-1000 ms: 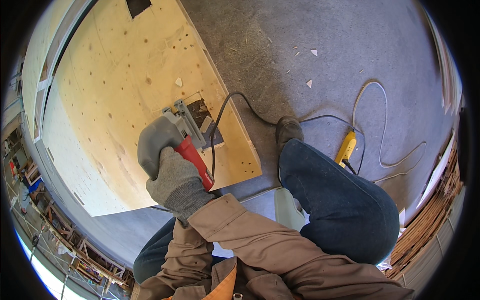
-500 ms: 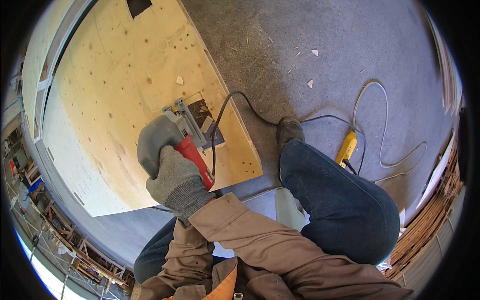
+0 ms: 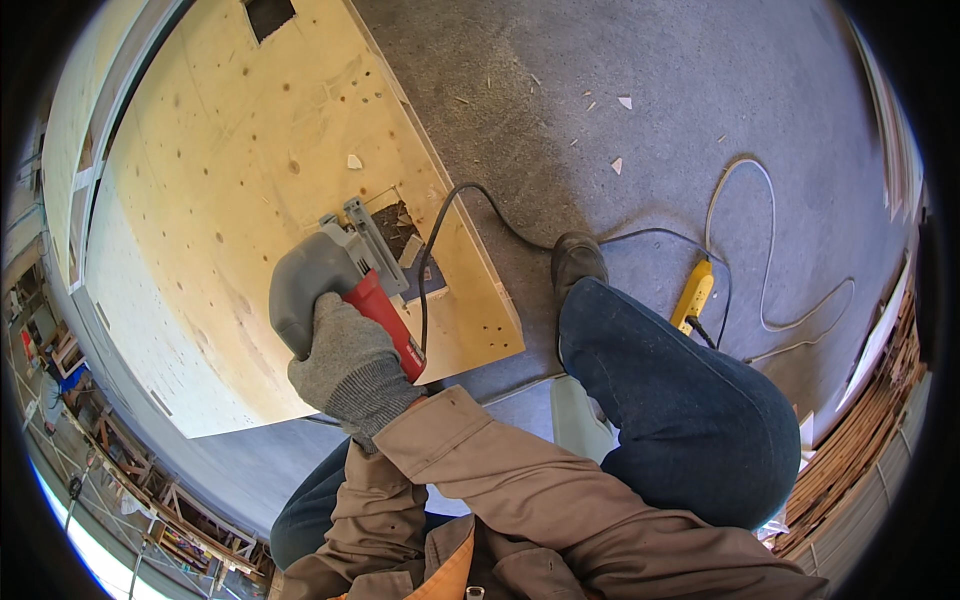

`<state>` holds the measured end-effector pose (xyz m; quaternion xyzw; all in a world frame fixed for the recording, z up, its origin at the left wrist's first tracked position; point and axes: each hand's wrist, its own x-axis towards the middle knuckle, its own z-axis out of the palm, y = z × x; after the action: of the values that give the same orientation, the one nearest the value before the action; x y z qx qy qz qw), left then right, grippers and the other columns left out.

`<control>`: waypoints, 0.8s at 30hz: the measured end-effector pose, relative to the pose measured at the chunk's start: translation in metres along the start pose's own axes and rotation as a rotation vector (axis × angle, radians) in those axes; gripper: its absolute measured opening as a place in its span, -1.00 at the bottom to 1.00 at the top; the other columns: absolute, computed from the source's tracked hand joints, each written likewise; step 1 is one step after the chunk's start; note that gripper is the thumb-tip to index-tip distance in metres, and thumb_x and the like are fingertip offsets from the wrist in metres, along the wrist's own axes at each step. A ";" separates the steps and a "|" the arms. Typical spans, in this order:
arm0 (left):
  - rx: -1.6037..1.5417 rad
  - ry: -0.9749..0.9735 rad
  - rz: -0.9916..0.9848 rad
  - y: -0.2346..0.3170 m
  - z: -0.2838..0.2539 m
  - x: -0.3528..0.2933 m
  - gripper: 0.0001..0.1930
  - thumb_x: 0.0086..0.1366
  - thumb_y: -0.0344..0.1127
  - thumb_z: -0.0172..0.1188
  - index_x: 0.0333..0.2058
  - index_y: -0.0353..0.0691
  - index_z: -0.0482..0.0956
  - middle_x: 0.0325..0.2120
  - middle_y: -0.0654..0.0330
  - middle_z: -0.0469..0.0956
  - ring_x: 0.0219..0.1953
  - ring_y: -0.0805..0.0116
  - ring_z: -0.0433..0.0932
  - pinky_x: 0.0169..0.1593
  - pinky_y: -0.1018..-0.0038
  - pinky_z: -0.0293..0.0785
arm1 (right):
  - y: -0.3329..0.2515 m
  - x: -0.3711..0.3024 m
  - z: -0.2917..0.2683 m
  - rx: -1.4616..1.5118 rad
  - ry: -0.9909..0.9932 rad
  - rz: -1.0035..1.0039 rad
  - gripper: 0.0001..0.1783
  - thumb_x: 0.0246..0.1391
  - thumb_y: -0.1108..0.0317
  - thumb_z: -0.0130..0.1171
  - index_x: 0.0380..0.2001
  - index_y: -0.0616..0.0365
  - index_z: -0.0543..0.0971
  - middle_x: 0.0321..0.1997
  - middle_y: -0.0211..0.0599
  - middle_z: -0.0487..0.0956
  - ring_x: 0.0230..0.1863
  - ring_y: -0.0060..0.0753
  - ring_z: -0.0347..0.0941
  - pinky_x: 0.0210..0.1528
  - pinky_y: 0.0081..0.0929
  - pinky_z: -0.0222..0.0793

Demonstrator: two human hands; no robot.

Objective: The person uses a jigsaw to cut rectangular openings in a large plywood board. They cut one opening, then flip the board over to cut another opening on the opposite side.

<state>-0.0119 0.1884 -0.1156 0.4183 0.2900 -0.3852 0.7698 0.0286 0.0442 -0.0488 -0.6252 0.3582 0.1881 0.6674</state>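
A worker kneeling on a grey concrete floor (image 3: 640, 60) clenches a gloved hand (image 3: 345, 365) around the red handle of a corded jigsaw (image 3: 335, 285), its shoe resting flat on a plywood sheet (image 3: 230, 180). From the sleeve crossing in from the person's right, it looks to be the right hand; the left is out of sight. Just ahead of the grip, the saw sits at a dark rectangular cutout (image 3: 395, 225) near the sheet's edge, so the step in hand appears to be cutting out that opening. Carrying on would likely call for steady guidance along the marked line. The black power cord (image 3: 440, 235) loops up right beside the grip and runs off to a yellow power strip (image 3: 693, 295) beyond the knee (image 3: 680, 400); it could snag. A boot (image 3: 578, 260) stands close to the sheet's edge.
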 end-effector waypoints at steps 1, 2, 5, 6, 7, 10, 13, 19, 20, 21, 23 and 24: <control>0.001 0.003 0.003 0.000 0.000 0.000 -0.44 0.43 0.05 0.02 0.23 -0.19 0.29 0.14 0.04 0.43 0.21 0.15 0.39 0.29 0.20 0.33 | 0.000 0.000 0.000 -0.007 -0.001 0.000 -0.50 -0.09 0.23 0.29 -0.12 0.28 0.41 -0.22 0.08 0.60 -0.15 0.08 0.62 -0.08 -0.10 0.55; 0.001 0.001 0.004 0.001 0.000 0.000 -0.44 0.43 0.05 0.03 0.23 -0.19 0.29 0.14 0.04 0.43 0.21 0.15 0.39 0.29 0.20 0.33 | -0.001 0.000 0.000 -0.014 -0.002 0.001 -0.50 -0.09 0.23 0.29 -0.12 0.28 0.41 -0.22 0.08 0.60 -0.15 0.08 0.62 -0.08 -0.10 0.56; 0.003 0.000 0.001 0.001 0.000 0.001 -0.44 0.42 0.05 0.03 0.23 -0.19 0.30 0.14 0.04 0.43 0.21 0.15 0.39 0.29 0.20 0.33 | 0.000 0.001 0.001 -0.026 -0.005 -0.002 -0.49 -0.09 0.22 0.29 -0.12 0.29 0.41 -0.23 0.09 0.61 -0.16 0.08 0.62 -0.09 -0.11 0.56; 0.003 0.000 -0.001 0.001 0.001 0.000 -0.44 0.42 0.05 0.03 0.23 -0.19 0.30 0.14 0.04 0.43 0.21 0.15 0.39 0.29 0.20 0.33 | -0.001 0.001 0.001 -0.030 -0.005 -0.002 -0.49 -0.09 0.22 0.29 -0.12 0.29 0.41 -0.23 0.10 0.61 -0.16 0.08 0.63 -0.09 -0.11 0.56; 0.003 0.001 0.000 0.001 0.000 -0.001 -0.44 0.42 0.05 0.03 0.23 -0.19 0.30 0.14 0.04 0.43 0.21 0.15 0.40 0.29 0.20 0.33 | -0.001 0.001 0.000 -0.034 -0.006 -0.001 -0.50 -0.09 0.22 0.28 -0.12 0.29 0.41 -0.23 0.10 0.61 -0.16 0.08 0.63 -0.09 -0.10 0.56; 0.005 0.001 0.001 0.001 0.000 -0.001 -0.44 0.42 0.05 0.04 0.23 -0.19 0.30 0.14 0.04 0.44 0.21 0.15 0.40 0.29 0.20 0.33 | -0.001 0.001 -0.001 -0.029 0.002 -0.007 -0.50 -0.09 0.22 0.28 -0.13 0.30 0.41 -0.24 0.10 0.61 -0.17 0.08 0.63 -0.10 -0.10 0.56; 0.006 -0.001 0.000 0.001 0.000 -0.001 -0.44 0.42 0.04 0.04 0.22 -0.20 0.30 0.13 0.04 0.44 0.21 0.15 0.40 0.29 0.20 0.33 | -0.001 0.003 0.001 -0.029 0.003 -0.015 -0.51 -0.09 0.23 0.28 -0.14 0.31 0.41 -0.25 0.11 0.61 -0.17 0.08 0.63 -0.10 -0.10 0.56; 0.008 -0.002 0.000 0.001 0.001 -0.001 -0.45 0.42 0.04 0.05 0.22 -0.20 0.30 0.13 0.04 0.44 0.20 0.15 0.40 0.29 0.20 0.34 | -0.003 0.004 -0.002 -0.015 0.014 -0.021 -0.52 -0.10 0.24 0.29 -0.16 0.32 0.42 -0.28 0.11 0.61 -0.19 0.09 0.63 -0.10 -0.10 0.56; 0.005 0.000 -0.002 0.000 0.001 0.001 -0.45 0.42 0.04 0.05 0.22 -0.20 0.30 0.13 0.04 0.44 0.20 0.15 0.40 0.29 0.20 0.34 | -0.004 0.005 -0.003 -0.010 0.015 -0.017 -0.52 -0.10 0.24 0.29 -0.17 0.32 0.42 -0.28 0.11 0.61 -0.19 0.10 0.63 -0.10 -0.10 0.56; 0.007 -0.002 -0.002 0.000 0.001 0.001 -0.45 0.42 0.04 0.05 0.22 -0.20 0.30 0.13 0.04 0.44 0.20 0.15 0.40 0.28 0.20 0.34 | -0.004 0.005 -0.003 -0.013 0.010 -0.019 -0.52 -0.10 0.24 0.29 -0.16 0.32 0.42 -0.28 0.11 0.61 -0.18 0.10 0.63 -0.10 -0.10 0.56; 0.006 -0.005 -0.001 0.000 0.002 0.002 -0.45 0.41 0.03 0.06 0.22 -0.20 0.31 0.13 0.04 0.45 0.20 0.15 0.41 0.28 0.20 0.34 | -0.005 0.005 -0.004 -0.020 -0.001 -0.021 -0.52 -0.10 0.24 0.29 -0.16 0.31 0.42 -0.26 0.12 0.61 -0.18 0.10 0.62 -0.09 -0.10 0.56; 0.008 -0.006 -0.001 -0.001 0.002 0.003 -0.45 0.41 0.03 0.06 0.22 -0.20 0.31 0.13 0.04 0.45 0.20 0.15 0.41 0.28 0.20 0.34 | -0.005 0.005 -0.004 -0.020 -0.006 -0.020 -0.52 -0.10 0.24 0.29 -0.16 0.31 0.42 -0.25 0.12 0.61 -0.17 0.10 0.62 -0.09 -0.10 0.56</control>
<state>-0.0108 0.1858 -0.1172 0.4204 0.2864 -0.3878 0.7687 0.0347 0.0384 -0.0491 -0.6351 0.3479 0.1867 0.6639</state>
